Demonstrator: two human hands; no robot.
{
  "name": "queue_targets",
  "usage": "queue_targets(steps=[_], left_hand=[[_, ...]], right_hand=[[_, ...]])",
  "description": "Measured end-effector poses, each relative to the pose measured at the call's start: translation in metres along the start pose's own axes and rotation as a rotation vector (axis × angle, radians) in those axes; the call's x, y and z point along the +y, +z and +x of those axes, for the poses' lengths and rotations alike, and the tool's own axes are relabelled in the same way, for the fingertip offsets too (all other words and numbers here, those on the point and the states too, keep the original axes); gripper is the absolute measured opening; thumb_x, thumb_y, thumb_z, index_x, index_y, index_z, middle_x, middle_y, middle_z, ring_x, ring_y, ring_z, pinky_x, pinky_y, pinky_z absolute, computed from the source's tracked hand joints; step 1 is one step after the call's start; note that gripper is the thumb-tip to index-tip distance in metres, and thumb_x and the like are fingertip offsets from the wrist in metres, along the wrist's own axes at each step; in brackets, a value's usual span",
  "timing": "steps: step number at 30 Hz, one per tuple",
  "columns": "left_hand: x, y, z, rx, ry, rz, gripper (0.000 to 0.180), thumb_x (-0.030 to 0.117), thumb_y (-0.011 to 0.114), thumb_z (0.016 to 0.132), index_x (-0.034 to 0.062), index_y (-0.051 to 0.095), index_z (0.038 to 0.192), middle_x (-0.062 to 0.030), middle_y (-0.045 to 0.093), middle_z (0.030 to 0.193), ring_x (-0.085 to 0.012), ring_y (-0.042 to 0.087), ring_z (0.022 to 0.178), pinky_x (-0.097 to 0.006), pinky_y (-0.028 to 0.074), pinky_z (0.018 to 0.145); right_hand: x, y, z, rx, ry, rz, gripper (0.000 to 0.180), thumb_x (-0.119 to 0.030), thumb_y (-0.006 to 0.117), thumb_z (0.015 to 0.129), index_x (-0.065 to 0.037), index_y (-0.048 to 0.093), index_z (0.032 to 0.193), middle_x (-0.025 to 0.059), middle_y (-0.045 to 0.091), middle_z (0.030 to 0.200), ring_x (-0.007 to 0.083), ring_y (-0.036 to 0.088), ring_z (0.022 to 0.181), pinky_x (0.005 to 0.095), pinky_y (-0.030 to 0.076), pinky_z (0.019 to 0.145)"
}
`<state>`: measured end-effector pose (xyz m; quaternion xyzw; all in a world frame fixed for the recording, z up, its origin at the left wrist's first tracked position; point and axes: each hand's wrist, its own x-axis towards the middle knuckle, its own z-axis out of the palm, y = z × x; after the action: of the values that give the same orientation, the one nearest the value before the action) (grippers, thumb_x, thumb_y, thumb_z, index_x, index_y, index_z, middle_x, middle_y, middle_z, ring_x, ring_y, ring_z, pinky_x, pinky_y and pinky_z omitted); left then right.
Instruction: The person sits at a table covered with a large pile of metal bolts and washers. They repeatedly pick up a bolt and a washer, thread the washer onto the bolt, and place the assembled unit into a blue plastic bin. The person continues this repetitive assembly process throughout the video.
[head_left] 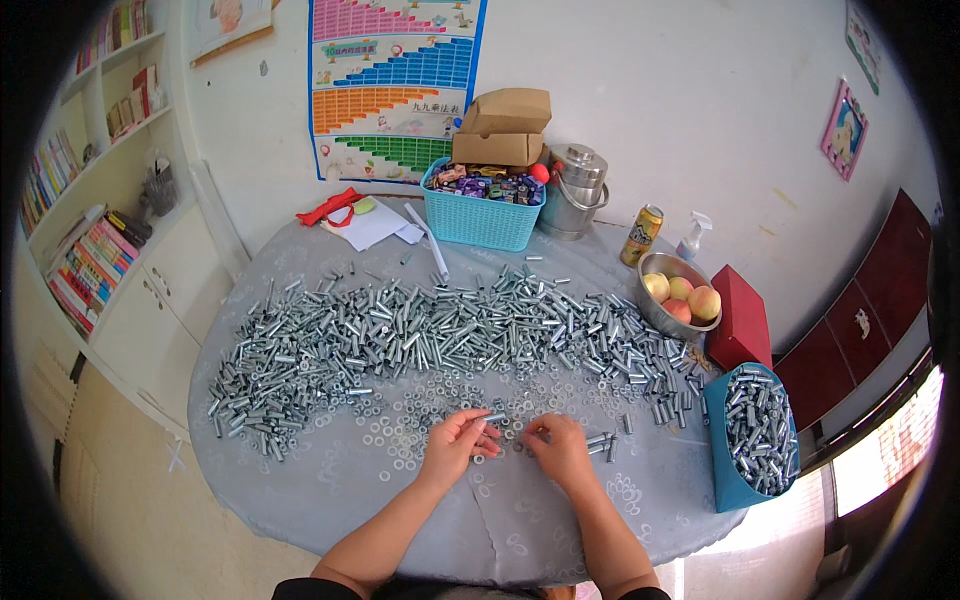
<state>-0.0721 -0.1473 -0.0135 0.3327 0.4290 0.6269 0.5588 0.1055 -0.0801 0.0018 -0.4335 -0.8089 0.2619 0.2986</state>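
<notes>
My left hand is closed on a short silvery metal sleeve, which sticks out past the fingertips toward the right. Just across from it, my right hand has its fingers curled together low over the table; whatever they pinch is too small to make out. Loose washers lie scattered around and beyond both hands. Behind them spreads a wide heap of metal sleeves. A few separate sleeves rest right of my right hand.
A blue bin full of metal pieces stands at the right edge of the grey-covered table. Beyond it are a red box, a steel bowl of fruit and a can. A turquoise basket and a metal pot stand at the back.
</notes>
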Motion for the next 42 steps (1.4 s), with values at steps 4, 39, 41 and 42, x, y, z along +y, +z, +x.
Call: queue_targets(steps=[4, 39, 41, 42], left_hand=[[0.004, 0.002, -0.003, -0.028, -0.046, 0.039, 0.023, 0.009, 0.045, 0.091, -0.0035, 0.050, 0.109, -0.0139, 0.060, 0.084, -0.0174, 0.061, 0.067, -0.027, 0.053, 0.060], [0.012, -0.003, -0.002, 0.059, -0.137, -0.035, 0.024, 0.013, 0.047, 0.090, -0.0043, 0.051, 0.106, -0.0150, 0.061, 0.082, -0.0186, 0.061, 0.064, -0.031, 0.052, 0.056], [0.014, -0.002, -0.004, 0.043, -0.149, -0.019, 0.024, 0.013, 0.047, 0.090, -0.0044, 0.052, 0.106, -0.0146, 0.061, 0.082, -0.0181, 0.060, 0.064, -0.030, 0.052, 0.056], [0.015, -0.002, -0.005, 0.028, -0.153, -0.012, 0.024, 0.013, 0.047, 0.090, -0.0045, 0.052, 0.106, -0.0145, 0.061, 0.082, -0.0178, 0.060, 0.063, -0.030, 0.052, 0.056]], right_hand=[[-0.003, 0.002, 0.001, 0.002, 0.322, 0.725, 0.008, -0.005, 0.066, 0.076, -0.004, 0.060, 0.082, -0.0001, 0.061, 0.080, 0.0073, 0.055, 0.072, 0.0198, 0.043, 0.063], [-0.003, 0.008, 0.000, -0.002, 0.028, 0.098, 0.010, -0.013, 0.066, 0.074, -0.006, 0.064, 0.081, 0.0029, 0.061, 0.075, 0.0170, 0.055, 0.071, 0.0290, 0.042, 0.066], [-0.015, 0.008, -0.001, -0.038, 0.379, 0.481, 0.011, -0.013, 0.065, 0.078, -0.004, 0.063, 0.083, 0.0005, 0.061, 0.076, 0.0097, 0.054, 0.069, 0.0228, 0.041, 0.062], [-0.012, 0.010, -0.001, -0.027, 0.354, 0.595, 0.011, -0.013, 0.064, 0.079, -0.003, 0.062, 0.085, -0.0001, 0.060, 0.077, 0.0076, 0.053, 0.069, 0.0207, 0.040, 0.061]])
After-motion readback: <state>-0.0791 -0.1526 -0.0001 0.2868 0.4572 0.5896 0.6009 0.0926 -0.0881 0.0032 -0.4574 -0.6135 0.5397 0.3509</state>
